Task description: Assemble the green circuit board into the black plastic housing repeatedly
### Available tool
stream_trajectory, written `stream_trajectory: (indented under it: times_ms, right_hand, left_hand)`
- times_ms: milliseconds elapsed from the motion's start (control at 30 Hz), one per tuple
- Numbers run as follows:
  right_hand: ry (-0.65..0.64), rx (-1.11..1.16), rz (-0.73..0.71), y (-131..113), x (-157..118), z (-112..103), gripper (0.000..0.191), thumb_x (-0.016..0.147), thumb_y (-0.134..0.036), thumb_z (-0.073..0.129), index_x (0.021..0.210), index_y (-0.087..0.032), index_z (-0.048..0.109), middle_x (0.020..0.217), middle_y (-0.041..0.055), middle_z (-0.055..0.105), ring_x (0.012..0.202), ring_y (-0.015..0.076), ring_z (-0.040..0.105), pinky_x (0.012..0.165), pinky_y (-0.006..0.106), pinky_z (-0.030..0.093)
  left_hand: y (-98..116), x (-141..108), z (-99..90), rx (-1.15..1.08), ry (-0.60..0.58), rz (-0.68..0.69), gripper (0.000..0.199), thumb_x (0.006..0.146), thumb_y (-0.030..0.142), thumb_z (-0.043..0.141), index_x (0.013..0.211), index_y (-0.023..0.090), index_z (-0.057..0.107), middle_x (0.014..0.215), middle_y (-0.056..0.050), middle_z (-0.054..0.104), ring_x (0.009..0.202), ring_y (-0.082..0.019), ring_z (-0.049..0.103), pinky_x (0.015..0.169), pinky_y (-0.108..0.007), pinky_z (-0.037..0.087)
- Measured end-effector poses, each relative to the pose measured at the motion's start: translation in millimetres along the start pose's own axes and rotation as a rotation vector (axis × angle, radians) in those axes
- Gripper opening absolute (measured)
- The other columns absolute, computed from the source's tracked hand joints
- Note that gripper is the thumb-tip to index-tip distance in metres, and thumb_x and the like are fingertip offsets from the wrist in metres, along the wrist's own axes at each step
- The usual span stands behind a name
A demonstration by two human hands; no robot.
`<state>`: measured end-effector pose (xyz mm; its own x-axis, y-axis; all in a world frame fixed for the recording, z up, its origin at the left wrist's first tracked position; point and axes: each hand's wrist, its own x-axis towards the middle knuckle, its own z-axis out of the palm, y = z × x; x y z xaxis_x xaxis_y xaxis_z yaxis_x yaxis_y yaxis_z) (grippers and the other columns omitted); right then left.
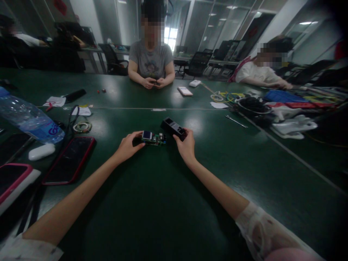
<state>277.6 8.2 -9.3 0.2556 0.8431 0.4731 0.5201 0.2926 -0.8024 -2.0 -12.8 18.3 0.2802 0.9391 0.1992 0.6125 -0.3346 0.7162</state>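
Observation:
Between the thumb and fingers of my left hand [127, 146] is a green circuit board [155, 139] with a small dark screen [147, 135] at its left end. Parts stand up from the board's right end. My right hand [186, 143] grips a black rectangular plastic case [173, 126] by its near right end. The case has a grey face with dark openings, and it is tilted with its far end to the left. Board and case are close together, with a narrow gap between them, over the middle of the green table [152, 203].
At left are a water bottle [35, 119], a white earbud case [41, 152], a red-edged phone [70, 159] and a beaded bracelet [82, 127]. A wrench [236, 121] and a pile of cables [252, 105] lie to the right. Across the table sits a person [151, 59].

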Motion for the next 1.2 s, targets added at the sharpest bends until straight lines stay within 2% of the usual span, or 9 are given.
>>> stream_trajectory:
  times_ms: [200, 267, 433, 633, 933, 1200]
  right_hand:
    - [-0.073, 0.127, -0.164, -26.4, -6.6, -4.7, 0.049, 0.087, -0.034, 0.064, 0.130, -0.023, 0.043, 0.124, 0.0117, 0.058, 0.112, 0.0253, 0.060, 0.100, 0.048, 0.050]
    - [-0.140, 0.124, -0.227, -35.2, -9.5, -6.1, 0.052, 0.087, -0.035, 0.065, 0.132, -0.025, 0.043, 0.126, 0.0113, 0.057, 0.114, 0.0259, 0.059, 0.101, 0.048, 0.050]
    - [-0.242, 0.112, -0.312, -42.7, -12.7, -5.7, 0.052, 0.087, -0.032, 0.066, 0.133, -0.026, 0.043, 0.127, 0.0106, 0.057, 0.116, 0.0264, 0.058, 0.103, 0.048, 0.049]
    - [-0.339, 0.111, -0.329, -41.7, -12.6, -4.9, 0.052, 0.087, -0.030, 0.066, 0.133, -0.025, 0.043, 0.124, 0.0108, 0.058, 0.113, 0.0264, 0.060, 0.101, 0.049, 0.051]
    - [-0.434, 0.110, -0.337, -38.5, -12.7, -4.9, 0.054, 0.088, -0.028, 0.064, 0.137, -0.025, 0.041, 0.130, 0.0100, 0.055, 0.120, 0.0261, 0.057, 0.104, 0.050, 0.049]
    - [-0.479, 0.083, -0.302, -42.9, -12.9, -5.4, 0.054, 0.087, -0.025, 0.065, 0.135, -0.025, 0.040, 0.130, 0.0099, 0.055, 0.120, 0.0253, 0.057, 0.105, 0.051, 0.049]
  left_hand:
    - [-1.8, 0.6, 0.8, -0.013, 0.005, 0.013, 0.055, 0.085, 0.036, 0.064, 0.137, 0.024, 0.047, 0.134, -0.010, 0.058, 0.124, -0.029, 0.055, 0.104, -0.054, 0.043]
    - [-2.6, 0.8, 1.2, -0.014, 0.005, 0.019, 0.055, 0.086, 0.036, 0.063, 0.137, 0.024, 0.047, 0.134, -0.010, 0.058, 0.125, -0.029, 0.055, 0.104, -0.054, 0.043]
    - [-6.5, 2.6, 3.5, 0.012, 0.028, 0.039, 0.055, 0.085, 0.036, 0.063, 0.136, 0.024, 0.047, 0.130, -0.011, 0.062, 0.123, -0.030, 0.057, 0.103, -0.056, 0.042]
    - [-7.7, 3.8, 4.4, 0.010, 0.046, 0.054, 0.054, 0.083, 0.036, 0.065, 0.133, 0.022, 0.049, 0.127, -0.012, 0.063, 0.120, -0.029, 0.060, 0.101, -0.051, 0.045]
    - [-2.7, 2.1, 2.4, 0.032, 0.037, 0.019, 0.055, 0.084, 0.037, 0.065, 0.133, 0.021, 0.048, 0.127, -0.012, 0.063, 0.119, -0.029, 0.059, 0.101, -0.052, 0.045]
    - [-0.7, 0.7, 1.8, 0.075, 0.031, 0.027, 0.067, 0.079, 0.047, 0.070, 0.136, 0.023, 0.045, 0.131, -0.015, 0.059, 0.120, -0.033, 0.057, 0.100, -0.056, 0.044]
